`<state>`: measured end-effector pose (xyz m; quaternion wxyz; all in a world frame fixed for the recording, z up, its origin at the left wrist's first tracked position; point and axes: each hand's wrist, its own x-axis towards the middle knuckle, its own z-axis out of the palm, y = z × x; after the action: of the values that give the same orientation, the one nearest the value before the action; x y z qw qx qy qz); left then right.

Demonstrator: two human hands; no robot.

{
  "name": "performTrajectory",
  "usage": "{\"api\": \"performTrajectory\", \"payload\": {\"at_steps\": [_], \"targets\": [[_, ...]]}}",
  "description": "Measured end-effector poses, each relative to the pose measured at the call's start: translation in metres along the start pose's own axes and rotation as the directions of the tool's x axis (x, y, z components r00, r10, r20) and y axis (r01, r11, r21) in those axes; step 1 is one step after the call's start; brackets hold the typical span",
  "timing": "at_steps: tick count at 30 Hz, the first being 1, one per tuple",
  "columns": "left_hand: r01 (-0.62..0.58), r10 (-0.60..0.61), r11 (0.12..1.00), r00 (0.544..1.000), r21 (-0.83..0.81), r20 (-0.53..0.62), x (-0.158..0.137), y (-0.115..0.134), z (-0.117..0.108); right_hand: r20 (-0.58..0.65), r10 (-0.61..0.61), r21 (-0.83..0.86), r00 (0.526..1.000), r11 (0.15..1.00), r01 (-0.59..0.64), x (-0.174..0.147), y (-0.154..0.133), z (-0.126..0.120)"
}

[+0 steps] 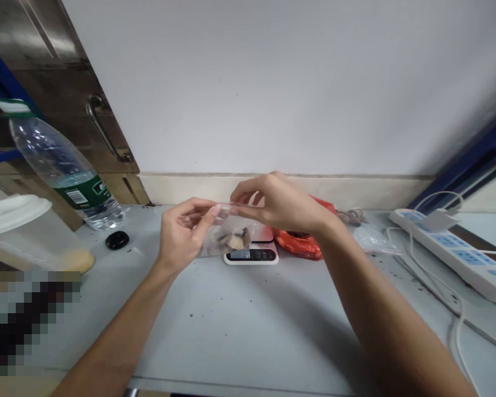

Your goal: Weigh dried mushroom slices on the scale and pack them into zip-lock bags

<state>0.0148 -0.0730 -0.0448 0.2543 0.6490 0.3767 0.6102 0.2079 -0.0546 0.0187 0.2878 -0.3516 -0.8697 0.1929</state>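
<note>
The counter carries the scale, with the wall behind; a speckled stretch runs from the scale to the near edge, and the shadow of the right arm falls across it. Far left of the scale stands a big clear bottle with a green label, partly filled with clear liquid. Nearer than the bottle, also left of the scale, a translucent tub wears a white lid, something yellowish showing at its base. Well right of the scale lies a white power strip, its cables looping down the right of the counter. The left hand and right hand are above the scale, each pinching the top edge of a small clear bag between thumb and fingers. That bag hangs before the scale's left part, holding pale and dark brown pieces; whether it touches the scale, I cannot tell. A red bag sits just right of the scale; past it lies another clear bag with brown lumps. Left of the scale rests a round black piece.
</note>
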Motion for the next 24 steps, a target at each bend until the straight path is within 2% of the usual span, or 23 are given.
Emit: {"api": "performTrajectory", "payload": {"at_steps": [5, 8, 13, 18, 24], "targets": [[-0.078, 0.076, 0.996, 0.995, 0.034, 0.06, -0.002, 0.002, 0.003, -0.004, -0.029, 0.094, 1.0, 0.995, 0.03, 0.001, -0.006, 0.005], [-0.131, 0.125, 0.99, 0.987, 0.052, 0.104, -0.002, 0.0, 0.002, 0.035, -0.026, 0.11, 0.999, 0.994, 0.022, 0.001, -0.004, 0.007], [-0.23, 0.222, 0.967, 0.971, 0.106, 0.089, -0.002, -0.005, 0.004, 0.091, -0.043, 0.107, 0.995, 0.994, 0.033, 0.0, 0.005, 0.002], [-0.217, 0.21, 0.97, 0.975, 0.107, 0.079, 0.0, -0.005, 0.003, 0.104, -0.022, 0.011, 0.994, 1.0, 0.021, -0.01, 0.025, -0.016], [-0.214, 0.207, 0.973, 0.975, 0.086, 0.083, 0.002, -0.006, 0.005, 0.132, 0.082, -0.106, 0.988, 0.992, -0.068, -0.02, 0.037, -0.036]]}}
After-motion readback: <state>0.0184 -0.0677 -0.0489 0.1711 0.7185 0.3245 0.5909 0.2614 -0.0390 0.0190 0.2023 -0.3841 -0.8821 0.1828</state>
